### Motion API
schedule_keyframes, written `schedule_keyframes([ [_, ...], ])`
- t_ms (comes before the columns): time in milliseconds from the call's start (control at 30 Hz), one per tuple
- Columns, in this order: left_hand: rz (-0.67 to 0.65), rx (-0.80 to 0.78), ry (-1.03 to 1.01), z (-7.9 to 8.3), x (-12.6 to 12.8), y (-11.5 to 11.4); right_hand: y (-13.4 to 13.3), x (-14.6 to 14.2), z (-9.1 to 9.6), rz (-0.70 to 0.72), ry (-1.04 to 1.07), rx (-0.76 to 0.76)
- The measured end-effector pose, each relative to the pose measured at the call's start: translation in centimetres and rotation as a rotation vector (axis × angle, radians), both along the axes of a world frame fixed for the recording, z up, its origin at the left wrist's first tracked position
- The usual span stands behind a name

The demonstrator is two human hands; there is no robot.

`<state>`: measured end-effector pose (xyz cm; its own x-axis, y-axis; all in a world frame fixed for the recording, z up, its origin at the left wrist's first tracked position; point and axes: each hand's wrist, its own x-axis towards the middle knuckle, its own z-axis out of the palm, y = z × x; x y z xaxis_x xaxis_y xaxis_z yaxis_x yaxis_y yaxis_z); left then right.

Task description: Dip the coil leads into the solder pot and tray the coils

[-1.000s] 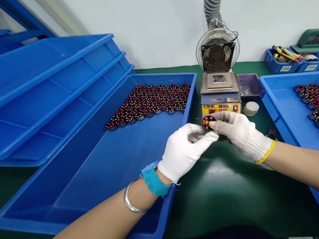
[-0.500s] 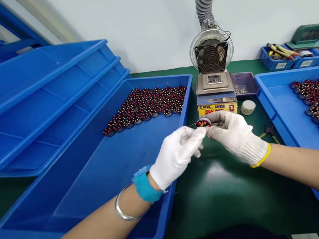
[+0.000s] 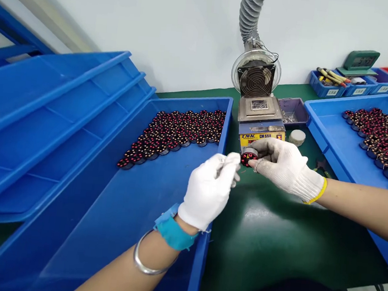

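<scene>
My right hand, in a knitted white glove with a yellow cuff and dirty fingertips, pinches a small round motor stator with red and black windings. The stator's face is tilted towards me, just in front of a yellow-fronted solder pot. Left of it, a little apart, my left hand in a smooth white glove has thumb and forefinger pressed together. Whatever may be between those fingertips is too small to make out. A blue wrist strap circles my left wrist.
A blue tray on the left carries many stators; another tray of them lies right. Stacked empty trays lean at far left. Behind stand a fume duct, purple bin, round white pad and pliers.
My left hand has drawn back leftwards, away from the stator. The stator in my right hand has turned to show more of its face. The whole view has shifted slightly.
</scene>
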<state>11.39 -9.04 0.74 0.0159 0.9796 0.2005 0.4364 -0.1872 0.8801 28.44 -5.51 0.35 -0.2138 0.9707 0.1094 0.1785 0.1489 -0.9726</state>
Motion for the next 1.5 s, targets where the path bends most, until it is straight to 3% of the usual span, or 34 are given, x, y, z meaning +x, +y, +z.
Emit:
schedule_keyframes([
  [100,-0.069,0.035,0.086,-0.1,-0.1,-0.5,1.0,0.5,0.5,-0.048,-0.061,0.037],
  [200,-0.159,0.042,0.194,-0.3,-0.1,-0.6,4.5,2.0,1.9,-0.179,-0.201,0.199],
  [300,-0.349,0.022,0.419,-0.8,0.2,-0.2,9.6,3.7,3.9,-0.335,-0.567,0.407],
  [367,-0.446,0.000,0.564,-1.0,0.3,0.0,12.9,4.3,5.1,-0.414,-0.819,0.449],
  [467,-0.490,-0.042,0.650,-1.1,0.3,0.1,16.5,4.3,6.2,-0.412,-1.088,0.457],
  [567,-0.502,-0.076,0.635,-1.1,0.0,0.0,18.2,3.6,6.3,-0.360,-1.227,0.440],
  [867,-0.511,-0.121,0.566,-1.0,0.0,0.0,18.6,1.6,6.0,-0.283,-1.391,0.411],
  [1167,-0.494,-0.113,0.484,-1.1,-0.1,-0.1,18.1,1.2,6.1,-0.262,-1.364,0.396],
  [1367,-0.455,-0.164,0.408,-1.1,0.0,-0.1,16.8,1.8,7.3,-0.337,-1.123,0.419],
  [1500,-0.328,-0.261,0.079,-0.9,0.2,0.1,14.0,1.8,7.9,-0.319,-0.937,0.358],
])
